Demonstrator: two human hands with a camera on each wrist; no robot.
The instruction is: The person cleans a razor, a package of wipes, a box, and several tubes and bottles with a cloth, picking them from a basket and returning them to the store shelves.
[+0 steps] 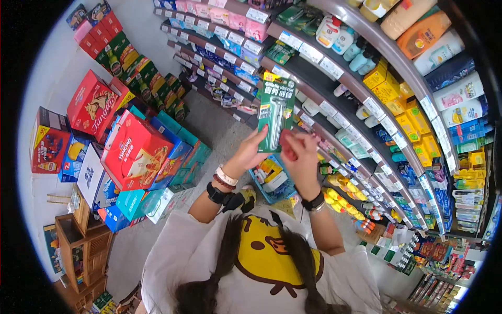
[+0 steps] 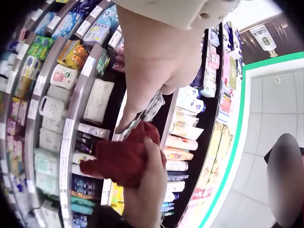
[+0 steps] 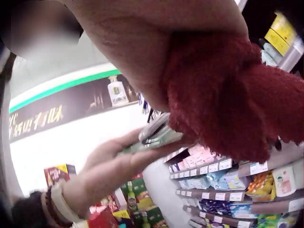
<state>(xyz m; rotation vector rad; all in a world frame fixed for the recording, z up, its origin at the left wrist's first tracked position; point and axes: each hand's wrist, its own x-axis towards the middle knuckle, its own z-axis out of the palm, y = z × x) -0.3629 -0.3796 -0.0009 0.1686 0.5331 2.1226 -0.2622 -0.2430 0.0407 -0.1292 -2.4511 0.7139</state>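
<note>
In front of the chest, my left hand grips a green Gillette razor blister pack near its lower end, its printed front facing up. A clear plastic bubble bulges from the pack and shows the razor's handle. My right hand holds a dark red cloth bunched in its fingers. The cloth lies close along the lower right edge of the pack. Seen from the left wrist, the cloth spreads beneath the right hand's thumb, and the left hand hides most of the pack.
Curved store shelves with bottles, boxes and price tags rise ahead and to the right. Below the hands is a blue basket of packaged goods. Stacked red Tsingtao cartons and other boxes stand on the left.
</note>
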